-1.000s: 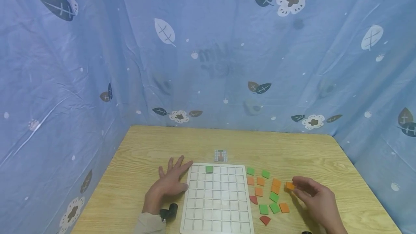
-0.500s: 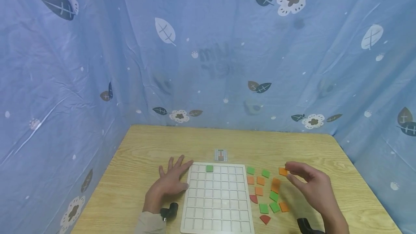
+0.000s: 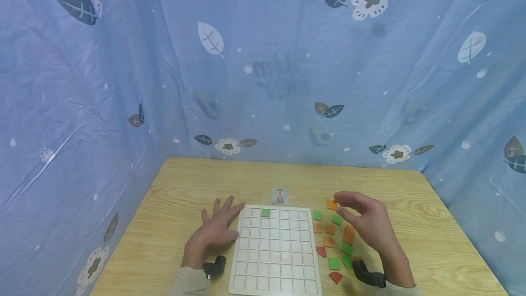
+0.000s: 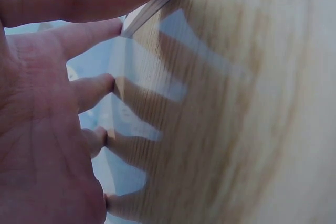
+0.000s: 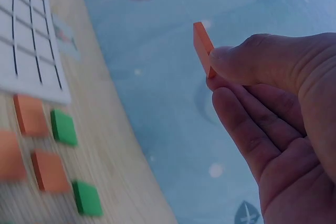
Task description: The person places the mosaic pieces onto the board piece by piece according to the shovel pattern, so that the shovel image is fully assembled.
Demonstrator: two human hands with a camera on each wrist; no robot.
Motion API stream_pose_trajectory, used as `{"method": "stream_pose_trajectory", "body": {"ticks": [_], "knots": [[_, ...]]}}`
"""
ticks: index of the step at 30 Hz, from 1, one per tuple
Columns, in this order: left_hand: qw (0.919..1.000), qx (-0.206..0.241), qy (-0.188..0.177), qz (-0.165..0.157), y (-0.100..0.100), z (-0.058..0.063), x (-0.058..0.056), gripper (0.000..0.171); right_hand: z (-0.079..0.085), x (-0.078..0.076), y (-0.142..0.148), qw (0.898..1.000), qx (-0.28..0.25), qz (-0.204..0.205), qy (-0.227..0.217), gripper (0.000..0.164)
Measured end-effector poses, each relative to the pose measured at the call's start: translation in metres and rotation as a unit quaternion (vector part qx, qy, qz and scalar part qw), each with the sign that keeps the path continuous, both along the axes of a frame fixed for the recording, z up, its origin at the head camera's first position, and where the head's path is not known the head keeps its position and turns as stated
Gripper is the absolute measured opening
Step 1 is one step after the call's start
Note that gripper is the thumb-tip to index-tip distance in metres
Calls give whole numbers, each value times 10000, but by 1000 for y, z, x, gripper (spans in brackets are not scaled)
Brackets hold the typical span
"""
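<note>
Between thumb and fingers my right hand (image 3: pixel 367 220) pinches an orange square tile (image 5: pixel 203 50), held up off the table beyond the loose tiles. In the head view that orange tile (image 3: pixel 331 204) is just right of the board's far right corner. My left hand (image 3: pixel 215 229) lies spread at the board's left side, its thumb and index fingertip touching the edge. The white gridded board (image 3: pixel 274 245) lies flat, with one green square tile (image 3: pixel 265 213) in its far row. In the left wrist view the left fingers (image 4: pixel 92 92) are straight and apart, tips on the table.
Right of the board lie several orange tiles (image 3: pixel 328 241), several green tiles (image 3: pixel 334 264) and two red quarter-round pieces (image 3: pixel 335 277). A small printed pattern card (image 3: pixel 280 196) sits beyond the board on the wooden table (image 3: pixel 164 223). A blue curtain (image 3: pixel 263 67) hangs behind and at both sides.
My right hand has lifted the orange tile from the right of the loose tiles and carried it left and away from me. The left hand has stayed in place.
</note>
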State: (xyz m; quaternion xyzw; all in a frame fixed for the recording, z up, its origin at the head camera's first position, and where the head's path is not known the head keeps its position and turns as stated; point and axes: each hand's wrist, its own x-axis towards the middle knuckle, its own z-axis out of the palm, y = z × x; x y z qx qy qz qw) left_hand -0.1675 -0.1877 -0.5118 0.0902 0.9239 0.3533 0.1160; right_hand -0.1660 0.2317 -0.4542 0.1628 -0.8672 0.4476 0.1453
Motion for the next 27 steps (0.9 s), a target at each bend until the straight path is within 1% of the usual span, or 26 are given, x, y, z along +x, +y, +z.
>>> {"method": "stream_pose_trajectory", "body": {"ticks": [3, 10, 13, 19, 23, 27], "knots": [[10000, -6, -16, 4, 0, 0, 0, 92, -3, -5, -11, 9998, -110, 153, -74, 32], [10000, 59, -6, -50, -1, -1, 0, 93, -14, -15, -38, 9971, -258, 443, -570, 31], [9999, 81, 2, -79, -1, -1, 0, 94, -20, -18, -49, 9960, -268, 499, -695, 31], [10000, 59, 21, -62, -1, -3, -1, 93, -27, -22, -69, 9940, -371, 593, -839, 33], [10000, 72, 12, -49, -1, -3, -1, 92, -33, -24, -80, 9933, -330, 687, -866, 34], [10000, 80, 8, -40, -1, -2, -1, 92, -42, -25, -90, 9901, -371, 851, -1048, 32]]}}
